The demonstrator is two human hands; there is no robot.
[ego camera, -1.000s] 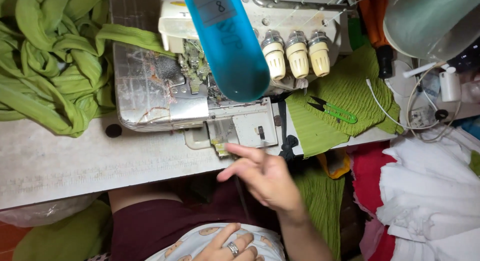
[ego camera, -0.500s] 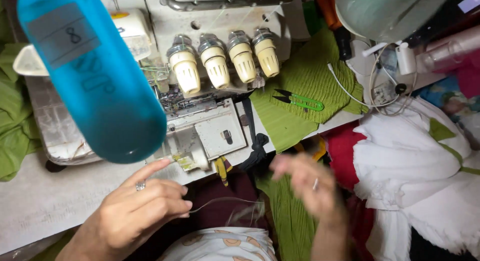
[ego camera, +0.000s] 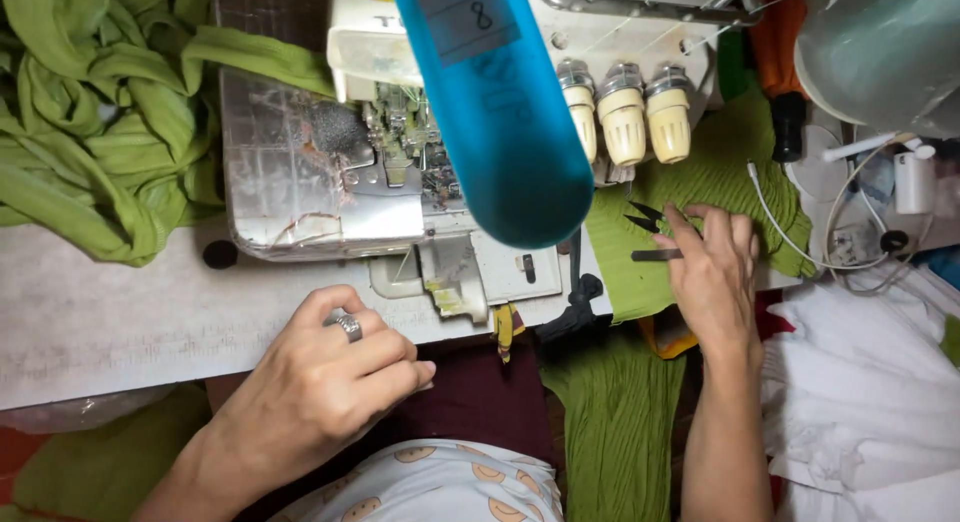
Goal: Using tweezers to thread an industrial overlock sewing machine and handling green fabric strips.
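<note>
My right hand (ego camera: 712, 274) lies on a pleated green cloth (ego camera: 725, 157) to the right of the overlock sewing machine (ego camera: 300, 182). Its fingers are closed over small thread snips (ego camera: 646, 220), whose dark blades stick out to the left of the fingertips. My left hand (ego camera: 325, 382), with a ring on one finger, rests curled at the front edge of the white table (ego camera: 100, 322), just below the machine's front plate. I see nothing in it. A blue cylinder (ego camera: 495, 112) hangs close to the camera and hides part of the machine.
A heap of green fabric (ego camera: 90, 132) fills the table's left side. Three cream tension knobs (ego camera: 622, 112) stand on the machine's right. White fabric (ego camera: 870, 402) is piled at the lower right, with white cables (ego camera: 810, 242) and a pale container (ego camera: 880, 42) above it.
My right hand has gone from in front of my lap up to the green cloth and closed over the snips. My left hand has drawn its fingers in at the table edge.
</note>
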